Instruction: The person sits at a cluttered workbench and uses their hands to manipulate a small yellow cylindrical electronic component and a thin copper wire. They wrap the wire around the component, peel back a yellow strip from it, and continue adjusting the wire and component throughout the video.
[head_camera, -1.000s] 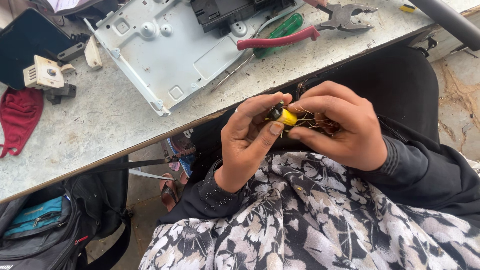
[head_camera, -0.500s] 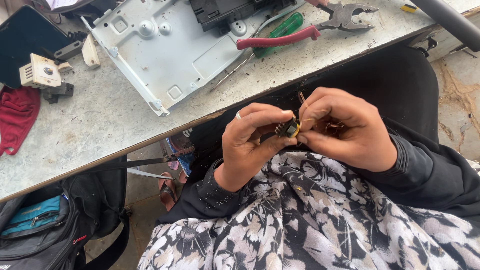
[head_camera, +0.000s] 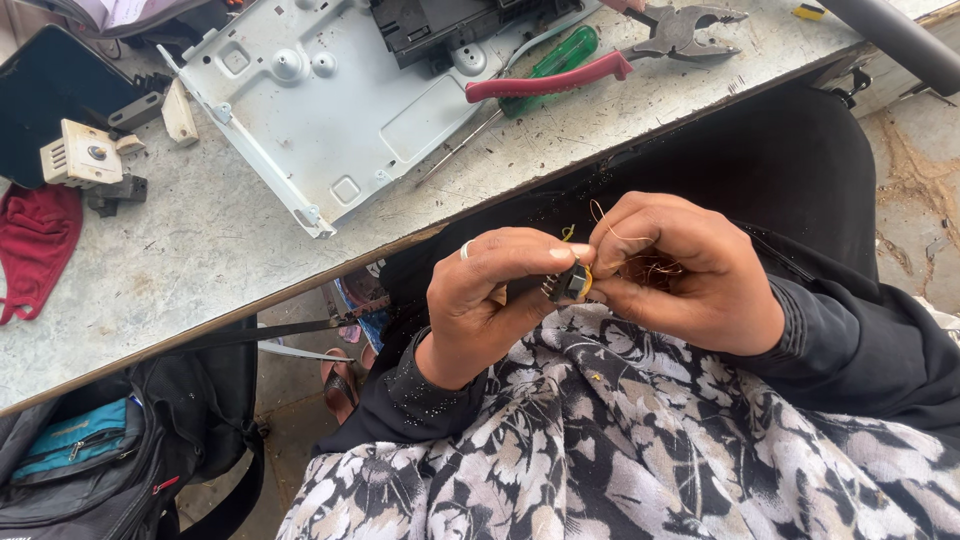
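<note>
A small dark component (head_camera: 572, 282) with a yellow band sits between both hands, held above the person's lap and below the near edge of the tabletop (head_camera: 200, 250). The left hand (head_camera: 490, 300) is clamped on it, thumb and forefinger pinching its left side; a ring shows on one finger. The right hand (head_camera: 680, 270) is closed against its right side, fingertips touching the part, with a tangle of thin copper wire (head_camera: 655, 268) gathered in the palm. One strand loops up above the knuckles. Both hands touch each other at the component.

Beneath the hands lies a black-and-white floral garment (head_camera: 620, 440); the sleeves are black.

On the tabletop, well apart from the hands:
- a light grey sheet-metal chassis (head_camera: 330, 90), tilted diagonally, with a black module (head_camera: 450, 25) resting on its upper end;
- red-handled pliers (head_camera: 600, 60), jaws toward the right;
- a green-handled screwdriver (head_camera: 550, 65), lying just beside and partly under the pliers;
- a small beige plastic part (head_camera: 82, 155) near the left edge;
- a red cloth (head_camera: 35, 240) at the far left;
- a dark flat panel (head_camera: 50, 95) behind the beige part.

A black bag (head_camera: 110, 460) with a teal pocket rests on the floor below the tabletop, at lower left.
</note>
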